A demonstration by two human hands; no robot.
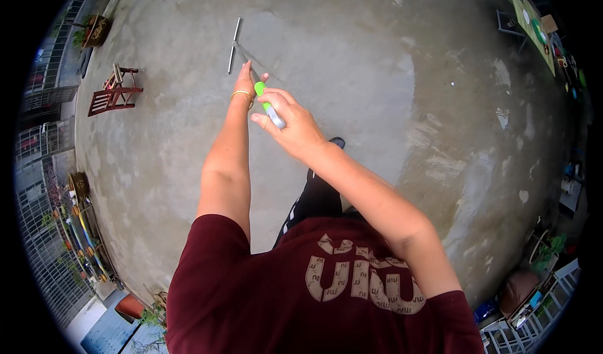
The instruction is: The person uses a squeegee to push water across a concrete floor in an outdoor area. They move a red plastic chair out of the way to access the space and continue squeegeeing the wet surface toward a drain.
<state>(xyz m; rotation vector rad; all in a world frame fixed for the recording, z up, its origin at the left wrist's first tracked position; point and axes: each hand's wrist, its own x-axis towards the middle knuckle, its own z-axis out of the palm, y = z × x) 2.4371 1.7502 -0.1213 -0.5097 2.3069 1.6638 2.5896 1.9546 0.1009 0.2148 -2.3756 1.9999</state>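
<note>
A floor squeegee with a long thin silver blade point(232, 55) reaches out ahead of me over the concrete. Its pole runs back toward me and ends in a bright green and grey grip point(270, 112). My right hand point(286, 116) is closed around that grip, thumb on the near side. Farther along the pole is my left hand point(245, 84), a yellow bangle at its wrist. The pole passes between its thumb and fingers, and part of this grasp is hidden.
Damp, patchy concrete floor point(352, 59) surrounds me. A small dark red wooden chair point(116, 93) and a potted plant point(95, 31) stand at left. A table point(527, 24) with items is at far right. Plants and a metal rack point(540, 316) line the lower right.
</note>
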